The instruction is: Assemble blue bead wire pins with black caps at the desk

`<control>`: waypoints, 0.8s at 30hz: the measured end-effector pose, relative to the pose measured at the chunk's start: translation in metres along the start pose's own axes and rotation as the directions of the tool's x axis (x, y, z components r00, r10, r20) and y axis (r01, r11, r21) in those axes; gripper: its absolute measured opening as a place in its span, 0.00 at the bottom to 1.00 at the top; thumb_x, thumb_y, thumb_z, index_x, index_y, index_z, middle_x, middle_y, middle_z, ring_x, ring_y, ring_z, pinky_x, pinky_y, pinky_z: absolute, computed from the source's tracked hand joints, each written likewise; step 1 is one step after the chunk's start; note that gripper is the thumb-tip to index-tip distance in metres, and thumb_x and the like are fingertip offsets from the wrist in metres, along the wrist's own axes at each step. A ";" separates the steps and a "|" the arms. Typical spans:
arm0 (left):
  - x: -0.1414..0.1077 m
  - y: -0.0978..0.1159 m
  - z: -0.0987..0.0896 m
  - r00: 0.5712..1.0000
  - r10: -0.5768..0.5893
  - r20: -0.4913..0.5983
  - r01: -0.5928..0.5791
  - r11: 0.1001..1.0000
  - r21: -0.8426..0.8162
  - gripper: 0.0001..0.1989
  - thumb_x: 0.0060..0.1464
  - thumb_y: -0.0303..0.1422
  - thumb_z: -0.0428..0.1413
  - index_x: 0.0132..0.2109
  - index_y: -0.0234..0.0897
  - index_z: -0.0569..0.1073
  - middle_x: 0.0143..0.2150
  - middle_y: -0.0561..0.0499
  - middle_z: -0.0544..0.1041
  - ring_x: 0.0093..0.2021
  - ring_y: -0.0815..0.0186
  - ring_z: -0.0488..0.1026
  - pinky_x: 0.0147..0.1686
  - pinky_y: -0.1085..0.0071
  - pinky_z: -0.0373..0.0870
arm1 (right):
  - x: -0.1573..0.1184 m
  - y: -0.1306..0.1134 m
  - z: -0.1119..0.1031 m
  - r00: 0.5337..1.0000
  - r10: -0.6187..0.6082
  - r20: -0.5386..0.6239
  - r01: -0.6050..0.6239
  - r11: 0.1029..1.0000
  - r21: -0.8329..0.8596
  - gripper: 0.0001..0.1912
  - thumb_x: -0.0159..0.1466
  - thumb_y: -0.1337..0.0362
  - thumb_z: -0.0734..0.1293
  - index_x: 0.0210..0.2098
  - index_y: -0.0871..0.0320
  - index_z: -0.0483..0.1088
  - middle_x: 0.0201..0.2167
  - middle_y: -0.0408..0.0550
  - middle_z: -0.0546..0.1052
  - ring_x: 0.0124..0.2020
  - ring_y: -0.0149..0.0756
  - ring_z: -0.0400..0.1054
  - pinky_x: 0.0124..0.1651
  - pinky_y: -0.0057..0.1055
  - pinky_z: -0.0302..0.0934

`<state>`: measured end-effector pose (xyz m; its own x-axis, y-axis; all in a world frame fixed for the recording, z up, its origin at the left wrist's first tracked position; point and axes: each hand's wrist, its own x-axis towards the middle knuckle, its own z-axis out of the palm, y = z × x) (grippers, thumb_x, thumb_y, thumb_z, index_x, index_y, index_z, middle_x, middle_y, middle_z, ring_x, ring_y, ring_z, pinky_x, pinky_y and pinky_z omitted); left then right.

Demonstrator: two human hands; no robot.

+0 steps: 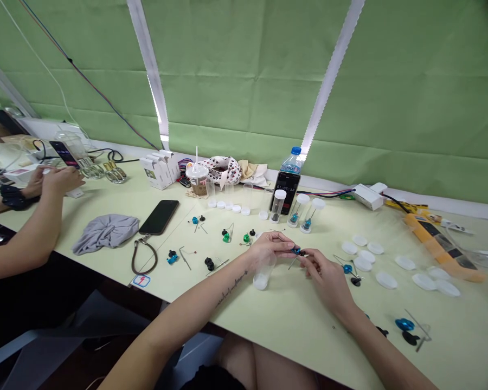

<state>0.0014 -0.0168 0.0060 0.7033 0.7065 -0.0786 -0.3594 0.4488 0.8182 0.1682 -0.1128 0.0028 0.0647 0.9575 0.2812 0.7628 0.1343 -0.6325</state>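
Though small, blue part (296, 251) in both hands (273, 244) (318, 271) before phone (289, 195) at "01:06:38".

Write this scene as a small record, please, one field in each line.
Left hand: holds small blue-and-black part
Right hand: fingers at the same part
Clear tube: upright, near the left hand
Propped phone: shows 01:06:38, bottle behind
White-capped tubes: three, near that phone
White discs: loose, right of the right hand
Co-worker's hands: far left

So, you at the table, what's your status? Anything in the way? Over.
Left grip and right grip: both on small blue-and-black piece. Clear tube standing close by left wrist. Nothing seen blocking the piece.
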 end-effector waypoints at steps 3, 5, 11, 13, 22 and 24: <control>0.000 -0.001 0.000 1.000 0.002 0.006 -0.002 1.000 -0.008 0.18 0.37 0.33 0.68 0.34 0.28 0.74 0.36 0.43 0.79 0.38 0.63 0.77 0.47 0.64 0.71 | 0.000 -0.001 -0.001 1.000 0.006 0.006 -0.006 1.000 -0.008 0.18 0.66 0.48 0.55 0.42 0.54 0.65 0.28 0.45 0.76 0.25 0.36 0.69 0.32 0.32 0.63; 0.000 -0.001 0.000 1.000 0.005 0.007 -0.005 1.000 -0.011 0.18 0.37 0.33 0.68 0.34 0.28 0.73 0.35 0.43 0.79 0.38 0.63 0.77 0.47 0.64 0.71 | -0.001 -0.002 -0.001 1.000 0.005 0.009 -0.005 1.000 -0.013 0.18 0.66 0.48 0.55 0.42 0.54 0.65 0.28 0.45 0.77 0.25 0.36 0.69 0.32 0.32 0.63; 0.000 0.000 0.000 1.000 -0.004 0.006 0.004 1.000 -0.004 0.18 0.37 0.33 0.68 0.34 0.28 0.73 0.36 0.43 0.79 0.39 0.62 0.77 0.48 0.62 0.70 | 0.000 -0.001 -0.001 1.000 0.009 0.016 -0.009 1.000 -0.011 0.19 0.66 0.47 0.54 0.41 0.54 0.66 0.28 0.46 0.77 0.24 0.36 0.70 0.31 0.32 0.63; 0.001 -0.001 0.000 1.000 -0.004 0.004 0.004 1.000 -0.008 0.18 0.37 0.33 0.69 0.34 0.28 0.73 0.35 0.43 0.79 0.38 0.62 0.77 0.48 0.62 0.71 | 0.000 -0.001 -0.001 1.000 0.009 0.017 -0.009 1.000 -0.004 0.20 0.66 0.47 0.54 0.41 0.54 0.66 0.28 0.46 0.77 0.24 0.36 0.70 0.31 0.32 0.63; 0.001 -0.001 0.001 1.000 -0.009 -0.006 0.009 1.000 -0.010 0.18 0.35 0.33 0.69 0.33 0.28 0.73 0.35 0.44 0.79 0.37 0.63 0.77 0.48 0.62 0.71 | 0.000 -0.002 -0.001 0.999 0.023 0.025 -0.022 1.000 -0.009 0.19 0.66 0.48 0.54 0.42 0.54 0.66 0.28 0.46 0.77 0.25 0.36 0.70 0.31 0.32 0.63; 0.001 -0.001 0.001 1.000 -0.013 -0.010 0.013 1.000 -0.010 0.18 0.35 0.33 0.69 0.33 0.28 0.73 0.35 0.44 0.79 0.37 0.63 0.77 0.48 0.62 0.70 | 0.000 -0.001 -0.001 1.000 0.016 0.024 -0.015 1.000 -0.024 0.19 0.66 0.48 0.53 0.42 0.54 0.66 0.28 0.46 0.77 0.25 0.36 0.70 0.32 0.32 0.63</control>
<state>0.0029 -0.0169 0.0060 0.7016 0.7061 -0.0956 -0.3561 0.4637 0.8113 0.1682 -0.1134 0.0043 0.0611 0.9654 0.2537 0.7768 0.1136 -0.6194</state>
